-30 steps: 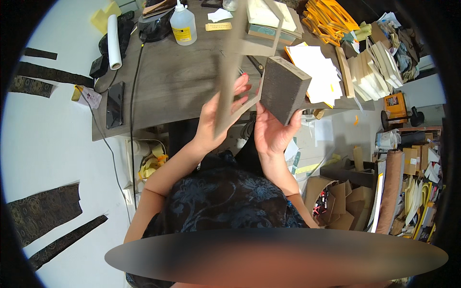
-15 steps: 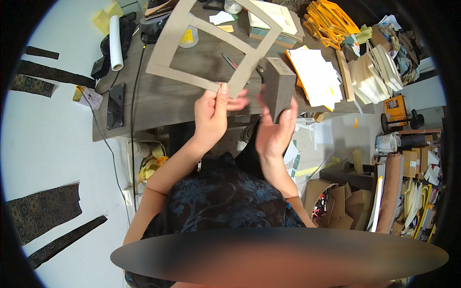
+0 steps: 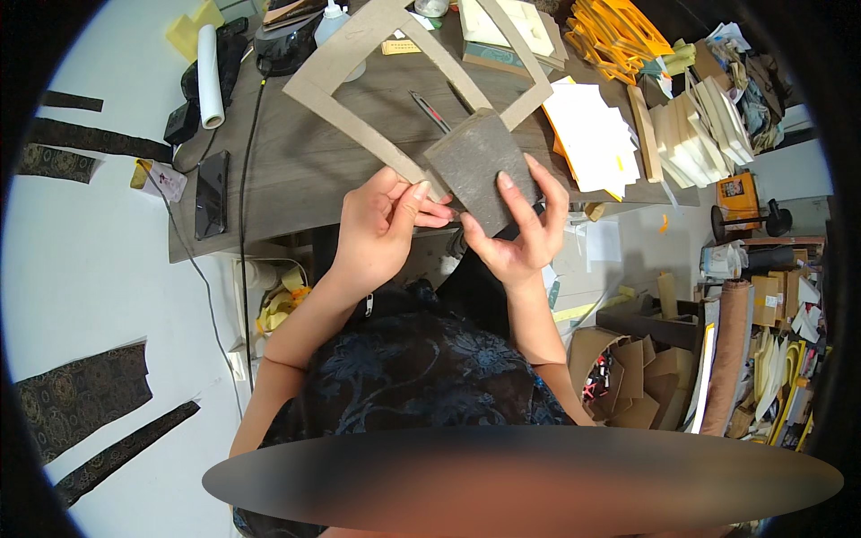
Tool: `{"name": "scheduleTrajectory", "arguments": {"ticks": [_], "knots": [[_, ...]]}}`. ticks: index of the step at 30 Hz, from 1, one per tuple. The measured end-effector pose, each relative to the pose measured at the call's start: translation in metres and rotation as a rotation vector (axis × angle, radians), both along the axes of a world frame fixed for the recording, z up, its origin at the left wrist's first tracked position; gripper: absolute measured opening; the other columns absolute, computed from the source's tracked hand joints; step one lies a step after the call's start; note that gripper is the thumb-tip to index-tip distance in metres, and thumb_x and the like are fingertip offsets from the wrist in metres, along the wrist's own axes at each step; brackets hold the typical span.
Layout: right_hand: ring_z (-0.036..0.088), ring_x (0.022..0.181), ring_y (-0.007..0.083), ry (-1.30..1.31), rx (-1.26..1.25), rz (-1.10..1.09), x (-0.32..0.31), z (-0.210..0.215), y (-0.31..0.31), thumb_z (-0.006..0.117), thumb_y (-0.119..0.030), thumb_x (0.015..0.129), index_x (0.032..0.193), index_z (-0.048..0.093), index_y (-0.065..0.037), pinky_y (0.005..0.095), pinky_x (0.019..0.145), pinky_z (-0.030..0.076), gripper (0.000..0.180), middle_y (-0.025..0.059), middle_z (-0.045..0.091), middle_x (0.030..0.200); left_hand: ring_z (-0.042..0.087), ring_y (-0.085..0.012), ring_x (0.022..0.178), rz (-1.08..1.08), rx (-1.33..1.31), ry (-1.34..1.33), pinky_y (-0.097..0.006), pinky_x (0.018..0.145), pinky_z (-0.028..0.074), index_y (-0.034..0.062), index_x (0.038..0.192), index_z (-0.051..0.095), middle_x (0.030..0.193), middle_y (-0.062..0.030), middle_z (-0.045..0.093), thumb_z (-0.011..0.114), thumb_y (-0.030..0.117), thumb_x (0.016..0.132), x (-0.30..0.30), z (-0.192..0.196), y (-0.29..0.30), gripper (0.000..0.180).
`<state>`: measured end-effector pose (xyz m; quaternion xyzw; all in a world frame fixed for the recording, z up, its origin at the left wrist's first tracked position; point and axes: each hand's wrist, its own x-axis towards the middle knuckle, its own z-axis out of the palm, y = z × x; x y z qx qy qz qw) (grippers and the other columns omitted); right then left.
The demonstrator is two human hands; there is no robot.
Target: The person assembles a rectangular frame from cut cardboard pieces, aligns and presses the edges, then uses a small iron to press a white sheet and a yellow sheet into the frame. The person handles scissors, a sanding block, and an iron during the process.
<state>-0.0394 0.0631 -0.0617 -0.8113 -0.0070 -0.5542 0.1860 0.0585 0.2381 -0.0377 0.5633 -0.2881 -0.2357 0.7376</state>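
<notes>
I'm holding the large open frame of grey-brown cardboard [image 3: 359, 117] up over the dark wooden tabletop [image 3: 296, 170], and I judge I'm at the step of rubbing its near corner smooth. My left hand [image 3: 381, 229] pinches the frame's lower strip between thumb and fingertips, close to that corner. My right hand [image 3: 520, 238] is clamped on the dark grey rectangular sanding block [image 3: 480, 170], fingers spread over its face and pressing it against the corner. The hands sit near each other, not touching.

Next, I think, comes a firm, steady grip on the strip while the block moves along the edge.

The block hides the corner itself, so I can't tell its condition. The frame's top is cut off by the picture's upper edge.
</notes>
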Motion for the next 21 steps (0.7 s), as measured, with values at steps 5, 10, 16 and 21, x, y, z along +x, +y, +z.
{"name": "scheduleTrajectory", "arguments": {"ticks": [5,10,16,21], "knots": [[0.067,0.106,0.0386,-0.021,0.022,-0.078,0.003,-0.002,-0.012,0.092,-0.025,0.064,0.118,0.076,-0.009,0.0453,0.092,0.055,0.059,0.0228,0.066,0.128,0.076,-0.0231,0.090,0.000,0.014,-0.042,-0.034,0.081,0.065,-0.0103,0.113,0.058,0.103,-0.0191,0.073,0.049,0.005,0.109,-0.004,0.008,0.002,0.018],[0.067,0.104,0.0387,0.024,-0.057,-0.002,-0.001,0.006,-0.005,0.091,-0.029,0.065,0.118,0.076,-0.009,0.0464,0.089,0.055,0.058,0.0237,0.066,0.126,0.076,-0.0218,0.089,0.020,0.011,-0.042,-0.034,0.081,0.065,-0.0099,0.110,0.058,0.102,-0.0185,0.073,0.050,0.004,0.109,-0.003,0.006,0.001,0.017],[0.067,0.104,0.0370,0.014,-0.158,-0.084,-0.012,0.015,0.000,0.090,-0.036,0.068,0.120,0.074,-0.013,0.0451,0.089,0.053,0.059,0.0237,0.067,0.127,0.076,-0.0244,0.091,0.017,0.000,-0.048,-0.036,0.084,0.065,-0.0092,0.108,0.057,0.103,-0.0215,0.073,0.050,0.005,0.109,-0.004,0.012,0.003,0.016],[0.064,0.109,0.0378,-0.035,-0.152,-0.049,-0.023,0.008,0.000,0.089,-0.038,0.074,0.121,0.073,-0.012,0.0473,0.092,0.051,0.056,0.0238,0.065,0.130,0.076,-0.0256,0.092,0.027,-0.048,-0.080,-0.037,0.085,0.065,-0.0090,0.106,0.058,0.102,-0.0232,0.073,0.051,0.004,0.108,-0.006,0.015,0.003,0.015]]}}
